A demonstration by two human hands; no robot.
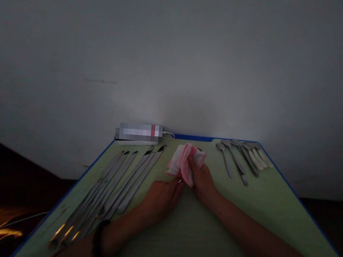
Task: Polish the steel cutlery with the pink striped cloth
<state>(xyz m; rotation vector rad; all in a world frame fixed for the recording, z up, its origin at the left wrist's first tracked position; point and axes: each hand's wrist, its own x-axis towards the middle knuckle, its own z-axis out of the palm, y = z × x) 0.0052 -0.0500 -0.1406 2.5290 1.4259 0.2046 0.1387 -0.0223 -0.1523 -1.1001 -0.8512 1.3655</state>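
A pink-and-white cloth (177, 162) is bunched over the middle of the table, with my right hand (205, 183) closed around its right side. My left hand (161, 199) is closed just below the cloth. From its fingers peeks a small shiny bit of a metal utensil (179, 181), the rest covered by cloth and fingers, so its kind is unclear. Left of my hands, several table knives (126, 178) lie side by side, slanting away from me. To the right, several spoons (228, 162) lie in a loose row.
The pale green table (210, 242) has a blue edge and meets a grey wall (194, 67). A white box-like device (137, 143) with a white cable (171, 135) stands at the back left. Pale-handled cutlery (255, 159) lies at the far right.
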